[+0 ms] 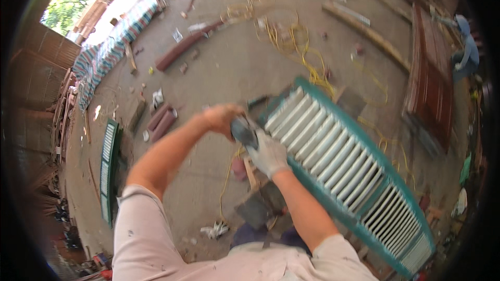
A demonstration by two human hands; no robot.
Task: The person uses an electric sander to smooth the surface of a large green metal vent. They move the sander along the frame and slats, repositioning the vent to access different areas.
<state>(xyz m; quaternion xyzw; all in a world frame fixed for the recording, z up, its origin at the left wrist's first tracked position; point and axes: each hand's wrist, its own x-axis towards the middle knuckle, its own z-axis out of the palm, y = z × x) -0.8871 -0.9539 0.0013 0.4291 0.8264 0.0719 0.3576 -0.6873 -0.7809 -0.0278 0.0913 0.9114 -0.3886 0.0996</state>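
My left hand (223, 118), bare, is closed around the far end of a dark grey power tool (243, 132); its exact kind is blurred. On the tool's near side, my right hand (270, 155) grips it in a whitish work glove. Both hands hold the tool at the left end of a large louvered shutter (325, 138) with a teal-green frame and pale slats. Whether the tool touches the frame is hidden by my hands. The shutter extends diagonally to the lower right, raised off the floor.
A second, green-framed shutter (108, 171) stands at the left. Yellow cable (299, 47) trails over the floor beyond my hands. Dark red rolls (161, 122) and a timber beam (364, 34) lie about. At the right a person (466, 49) is beside a brown wooden door panel (431, 78).
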